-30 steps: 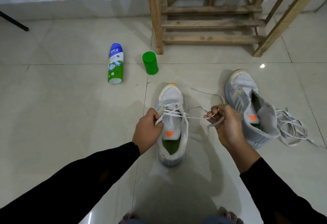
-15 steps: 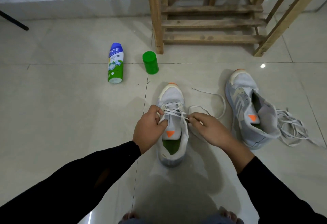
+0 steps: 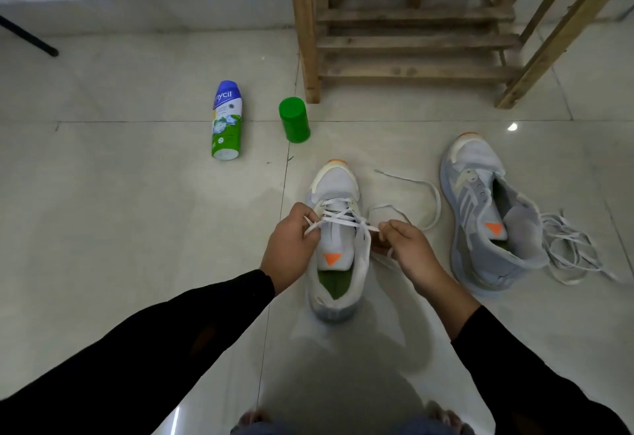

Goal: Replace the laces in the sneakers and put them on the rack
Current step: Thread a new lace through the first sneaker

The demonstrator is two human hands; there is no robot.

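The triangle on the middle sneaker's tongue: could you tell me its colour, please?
The triangle is orange, best seen in the head view.

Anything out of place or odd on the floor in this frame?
The blue-and-green bottle lies on its side on the tiles, left of an upright green container. A loose tangle of laces sprawls right of the unlaced sneaker.

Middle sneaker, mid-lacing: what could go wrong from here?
The white lace is stretched between the left hand and right hand; uneven pulling could leave unequal ends. Its free tail loops on the floor and might knot when drawn through. The lace pile beside the unlaced sneaker looks tangled and may slow relacing.
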